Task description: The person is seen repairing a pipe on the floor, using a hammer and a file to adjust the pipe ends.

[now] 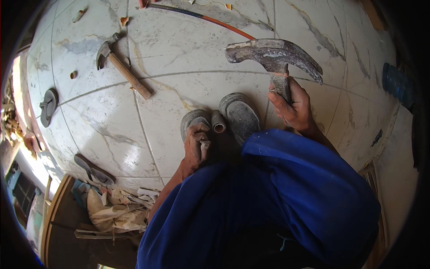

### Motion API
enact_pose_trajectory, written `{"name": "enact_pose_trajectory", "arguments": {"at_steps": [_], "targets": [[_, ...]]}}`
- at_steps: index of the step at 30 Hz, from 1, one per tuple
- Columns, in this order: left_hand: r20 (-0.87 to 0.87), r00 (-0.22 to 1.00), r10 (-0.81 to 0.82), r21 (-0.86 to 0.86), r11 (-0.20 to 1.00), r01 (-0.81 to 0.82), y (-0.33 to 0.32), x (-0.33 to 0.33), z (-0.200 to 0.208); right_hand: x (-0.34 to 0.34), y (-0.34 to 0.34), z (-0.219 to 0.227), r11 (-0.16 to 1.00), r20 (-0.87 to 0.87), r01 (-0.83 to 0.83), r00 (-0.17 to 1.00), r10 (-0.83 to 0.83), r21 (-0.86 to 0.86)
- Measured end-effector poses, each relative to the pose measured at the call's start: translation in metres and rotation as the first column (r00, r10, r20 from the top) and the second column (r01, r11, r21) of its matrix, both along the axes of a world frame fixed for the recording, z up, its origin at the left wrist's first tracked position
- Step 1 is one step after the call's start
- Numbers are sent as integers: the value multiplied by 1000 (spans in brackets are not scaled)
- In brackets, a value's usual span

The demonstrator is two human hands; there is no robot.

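Note:
My right hand (299, 110) grips a worn claw hammer (274, 53) by its handle, close under the head. The dark steel head is smeared with whitish dust, and its claw points right. Closed fingers on my left hand (196, 144) rest by my left knee, above my left shoe (195, 117). What the left fingers hold, if anything, is too small to name. A short grey pipe piece (217, 119) stands between my two dusty shoes, its open end toward me.
Another claw hammer (124, 71) with a wooden handle lies on the marble-look tiles at left. Loose sandals (49, 106) lie farther left. Broken bits (124, 21) and an orange-black rod (204, 18) are at the far side. Scraps (118, 215) heap at lower left; a blue plastic bottle (397, 85) lies right.

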State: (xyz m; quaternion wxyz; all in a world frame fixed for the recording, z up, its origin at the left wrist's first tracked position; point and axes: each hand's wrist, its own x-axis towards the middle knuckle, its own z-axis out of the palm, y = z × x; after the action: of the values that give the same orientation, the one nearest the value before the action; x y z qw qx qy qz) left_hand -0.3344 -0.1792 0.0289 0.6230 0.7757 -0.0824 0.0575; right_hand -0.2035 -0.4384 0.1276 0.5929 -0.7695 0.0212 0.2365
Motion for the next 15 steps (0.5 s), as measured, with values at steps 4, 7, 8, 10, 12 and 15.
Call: {"name": "enact_pose_trajectory", "arguments": {"at_steps": [4,7,8,10,12,15], "targets": [[89,989,-114,-3,993,115,1,17,35,3,-2,2,998,75,-46,996,49,-37],[217,929,-300,-24,950,312,2,32,55,-1,-1,11,989,-28,-42,999,39,-141],[195,900,-390,-33,914,403,-3,34,58,-2,-1,10,991,-27,-25,999,22,-129],[220,841,-494,69,868,492,-12,35,60,-9,-1,13,993,-32,-30,999,26,-115],[305,834,-459,58,884,465,-25,39,60,-15,-5,21,995,-149,45,987,-58,-88],[436,830,-348,29,927,374,-45,44,63,-26,-6,18,993,-66,114,991,-115,-23]]}}
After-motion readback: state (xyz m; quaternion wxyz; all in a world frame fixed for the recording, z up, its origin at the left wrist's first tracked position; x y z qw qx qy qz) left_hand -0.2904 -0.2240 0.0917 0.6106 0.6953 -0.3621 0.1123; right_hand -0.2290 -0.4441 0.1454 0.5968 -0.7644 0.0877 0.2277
